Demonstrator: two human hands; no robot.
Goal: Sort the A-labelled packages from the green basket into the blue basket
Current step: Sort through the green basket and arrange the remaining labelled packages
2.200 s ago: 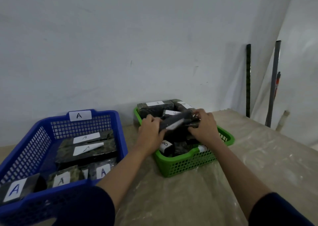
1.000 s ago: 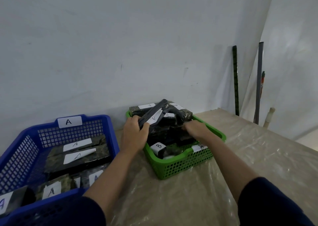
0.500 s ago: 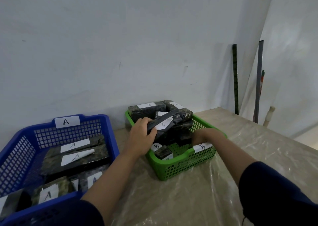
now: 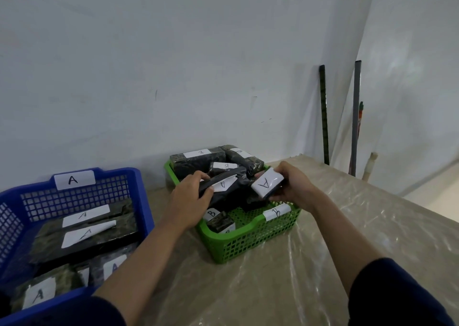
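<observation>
The green basket (image 4: 250, 241) stands in the middle of the table with several dark wrapped packages, most labelled B. My left hand (image 4: 191, 201) grips a long black package (image 4: 224, 183) with a white A label, held tilted over the basket. My right hand (image 4: 290, 184) holds a small package (image 4: 267, 183) whose white label shows an A, just above the basket's right side. The blue basket (image 4: 139, 201), tagged A on its back wall, sits at the left and holds several A-labelled packages (image 4: 85, 216).
The table (image 4: 347, 226) is covered in clear plastic sheeting and its right edge runs diagonally. A white wall stands right behind both baskets. Two dark poles (image 4: 324, 114) lean in the corner at the right. A B tag (image 4: 275, 211) hangs on the green basket's front rim.
My right hand reached down into the green basket's right side and came up holding a small A-labelled package. My left hand kept its grip on the long black package.
</observation>
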